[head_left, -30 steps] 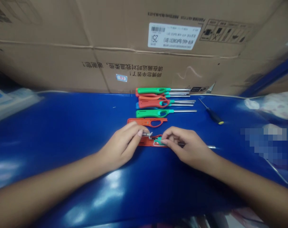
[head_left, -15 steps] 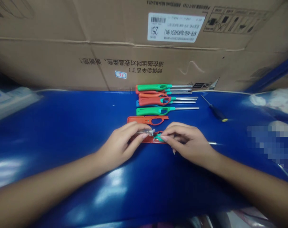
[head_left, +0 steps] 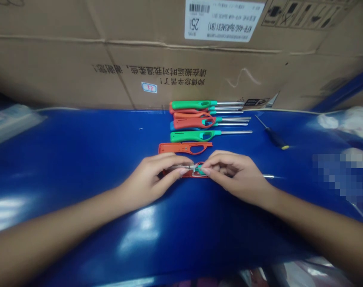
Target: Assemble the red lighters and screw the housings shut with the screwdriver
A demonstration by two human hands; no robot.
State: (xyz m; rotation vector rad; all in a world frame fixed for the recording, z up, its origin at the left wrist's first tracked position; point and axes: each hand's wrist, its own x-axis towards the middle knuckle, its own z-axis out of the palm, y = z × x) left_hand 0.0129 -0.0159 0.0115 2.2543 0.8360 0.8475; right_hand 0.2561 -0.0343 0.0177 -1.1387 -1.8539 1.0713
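Observation:
Between thumb and fingers, my left hand (head_left: 157, 175) pinches a clear lighter fuel tank (head_left: 181, 166) with a whitish valve end pointing right. My right hand (head_left: 233, 171) is closed on a small teal trigger piece (head_left: 200, 170), close against the tank's tip. Under both hands lies an orange-red lighter handle half (head_left: 187, 174), partly covered by my fingers, with a thin white wire on it. A metal tube end (head_left: 269, 176) pokes out right of my right hand. Just beyond, the other orange handle half (head_left: 184, 148) lies with its inner side up.
Several assembled lighters in green, red and blue (head_left: 190, 136) lie in a stack behind the handle halves. A screwdriver (head_left: 275, 138) rests to their right. A large cardboard box (head_left: 79, 75) stands along the back of the blue table (head_left: 109, 139). Plastic bags (head_left: 14, 121) sit at the left.
My left hand has brought the fuel tank's valve end lower and against the teal piece. My right hand stays almost in place. The camera view has shifted slightly.

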